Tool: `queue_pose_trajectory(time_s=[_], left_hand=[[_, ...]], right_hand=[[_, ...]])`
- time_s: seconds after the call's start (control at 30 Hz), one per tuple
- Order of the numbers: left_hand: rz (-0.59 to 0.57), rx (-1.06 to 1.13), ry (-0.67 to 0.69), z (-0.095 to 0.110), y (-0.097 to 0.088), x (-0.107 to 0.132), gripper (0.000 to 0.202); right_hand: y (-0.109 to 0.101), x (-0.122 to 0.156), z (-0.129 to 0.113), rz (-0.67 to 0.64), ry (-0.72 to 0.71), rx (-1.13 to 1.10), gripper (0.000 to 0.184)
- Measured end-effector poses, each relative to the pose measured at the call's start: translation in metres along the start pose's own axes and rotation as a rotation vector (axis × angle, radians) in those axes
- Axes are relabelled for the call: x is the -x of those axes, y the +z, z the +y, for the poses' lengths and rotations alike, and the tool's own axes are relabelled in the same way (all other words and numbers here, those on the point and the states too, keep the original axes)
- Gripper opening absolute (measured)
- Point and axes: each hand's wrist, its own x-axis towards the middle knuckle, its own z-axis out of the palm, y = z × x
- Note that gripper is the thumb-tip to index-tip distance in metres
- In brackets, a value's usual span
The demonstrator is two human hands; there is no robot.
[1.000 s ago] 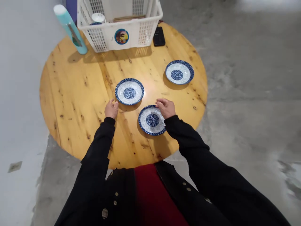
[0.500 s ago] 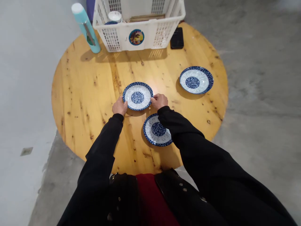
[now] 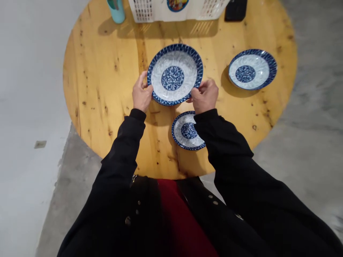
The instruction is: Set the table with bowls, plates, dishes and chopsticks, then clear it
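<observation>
A blue-and-white patterned plate (image 3: pixel 173 77) is held up above the table, its face turned toward me. My left hand (image 3: pixel 142 93) grips the rim on the left, thumb on top. On the lower right, my right hand (image 3: pixel 205 95) pinches the same rim. Below it a second plate (image 3: pixel 189 130) of like pattern lies on the wood, its right part covered by my right sleeve. Farther right rests a third, deeper-looking dish (image 3: pixel 252 69), also blue and white.
The round wooden table (image 3: pixel 107 85) has a white plastic basket (image 3: pixel 160 12) at its far edge, cut off by the frame. A light-blue bottle (image 3: pixel 117 10) stands left of the basket, and a black flat object (image 3: pixel 235 10) lies to its right.
Both hands have lifted the plate off the table, closer to me, so it looks larger. My view has tipped downward, cutting off more of the basket and bottle.
</observation>
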Motion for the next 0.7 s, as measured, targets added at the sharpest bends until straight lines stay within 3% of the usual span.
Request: queue_pose_trajectory(time_s=[0.1, 0.2, 0.27, 0.37, 0.57, 0.7], left_hand=[[-0.047, 0.103, -0.030, 0.017, -0.021, 0.014, 0.040], [-0.070, 0.154, -0.107, 0.037, -0.065, 0.048, 0.037], [-0.112, 0.133, -0.192, 0.049, -0.108, 0.082, 0.030], [-0.220, 0.046, -0.282, 0.059, -0.186, 0.141, 0.017], [-0.220, -0.204, -0.338, 0.047, -0.344, 0.260, 0.022], [-0.167, -0.280, -0.377, 0.030, -0.412, 0.311, 0.023]], right_hand=[[0.000, 0.038, -0.022, 0.029, -0.030, -0.106, 0.023], [0.008, 0.092, -0.031, -0.033, -0.018, -0.182, 0.025], [0.019, 0.136, -0.034, -0.080, 0.004, -0.230, 0.027], [0.043, 0.213, -0.035, -0.168, 0.073, -0.281, 0.028], [0.116, 0.372, -0.031, -0.405, 0.244, -0.315, 0.031], [0.155, 0.438, -0.028, -0.525, 0.321, -0.323, 0.030]])
